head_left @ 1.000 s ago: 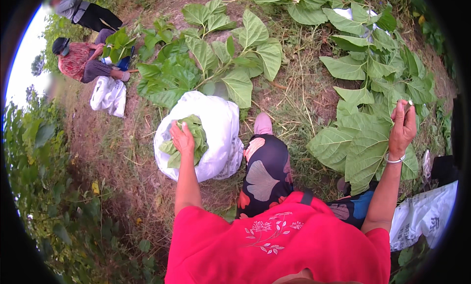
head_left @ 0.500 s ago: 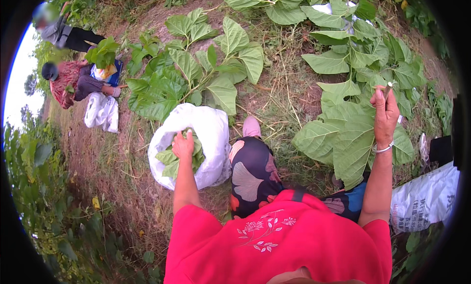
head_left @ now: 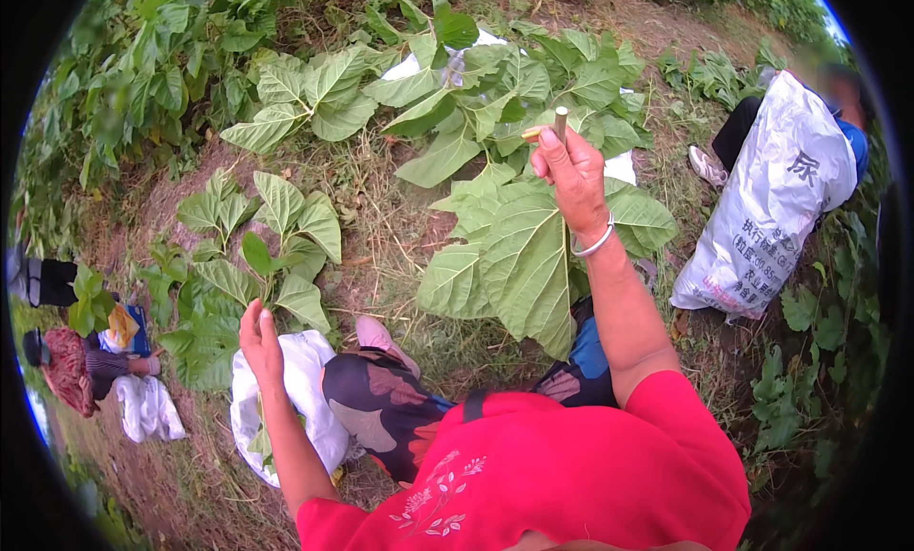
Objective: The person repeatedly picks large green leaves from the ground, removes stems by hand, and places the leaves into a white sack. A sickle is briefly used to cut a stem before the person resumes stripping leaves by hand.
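Spreading around twelve to one o'clock, leafy branches [head_left: 514, 80] lie past my right hand [head_left: 576, 175], broad leaves [head_left: 524, 256] fan below it toward seven, and a white bag [head_left: 319, 380] sits at eight, partly covered by my left arm [head_left: 292, 441]. Held in that right hand, a cut stem [head_left: 561, 124] points its long axis to twelve, at two o'clock from my farther, empty, loosely curled left hand [head_left: 262, 346], those leaves partly between.

Left hand [head_left: 261, 348] out of white bag [head_left: 312, 375]
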A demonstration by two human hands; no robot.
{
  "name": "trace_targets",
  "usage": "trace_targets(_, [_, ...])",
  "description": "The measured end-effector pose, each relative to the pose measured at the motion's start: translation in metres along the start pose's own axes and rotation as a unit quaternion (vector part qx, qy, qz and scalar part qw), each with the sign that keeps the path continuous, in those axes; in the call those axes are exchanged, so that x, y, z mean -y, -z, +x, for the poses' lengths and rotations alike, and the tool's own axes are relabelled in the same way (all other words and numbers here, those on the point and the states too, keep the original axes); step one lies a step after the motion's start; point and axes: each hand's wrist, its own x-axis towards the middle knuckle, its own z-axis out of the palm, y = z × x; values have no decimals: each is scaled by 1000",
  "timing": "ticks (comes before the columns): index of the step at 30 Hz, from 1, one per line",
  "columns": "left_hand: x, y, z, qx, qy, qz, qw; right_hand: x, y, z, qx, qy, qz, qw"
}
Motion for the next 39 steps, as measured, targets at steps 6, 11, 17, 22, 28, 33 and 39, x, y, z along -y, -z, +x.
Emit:
trace_targets(6, [-214,-153,-20,284,-253,-67,923,-9,4,1,29,-34,49,998])
trace_targets(11, [-260,-221,-49,298,-272,-55,913,-18,-5,8,49,-77,131,987])
trace_targets(17, [-232,-252,-47,341,-190,-138,910,-20,-13,9,82,-78,126,986])
trace_targets(22, [-221,-242,-44,346,-133,-188,910,-20,-21,6,42,-33,113,992])
trace_targets(28, [-222,-225,-35,232,-307,-48,922,-24,-30,-3,20,7,52,998])
trace_targets(33, [-209,-222,-27,222,-312,49,923,-21,-42,-10,24,5,22,999])
trace_targets(39, [-202,-232,-23,217,-182,-8,959,-28,-55,-27,7,21,-28,999])
